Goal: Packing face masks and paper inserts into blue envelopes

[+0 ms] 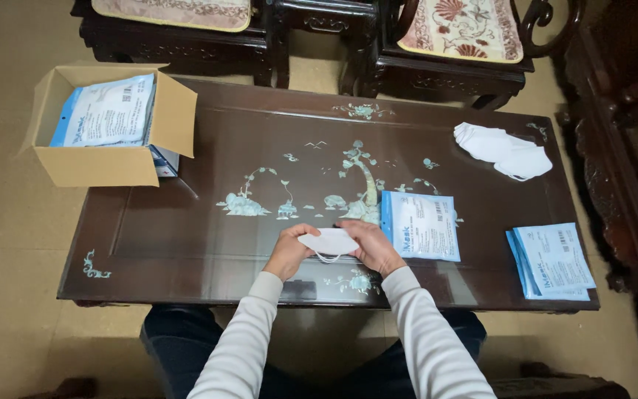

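Together both hands (331,250) pinch a soft, folded white mask (328,241)

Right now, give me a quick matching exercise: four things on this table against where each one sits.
Things:
1. cardboard box
2. pile of white masks
3. stack of blue-and-white packets
4. single white mask

Places:
A. between the left hand and the right hand, at the near edge
B. far right of the table
C. far left corner, overhanging the edge, packets inside
D. near right corner

Pairs: 1-C, 2-B, 3-D, 4-A
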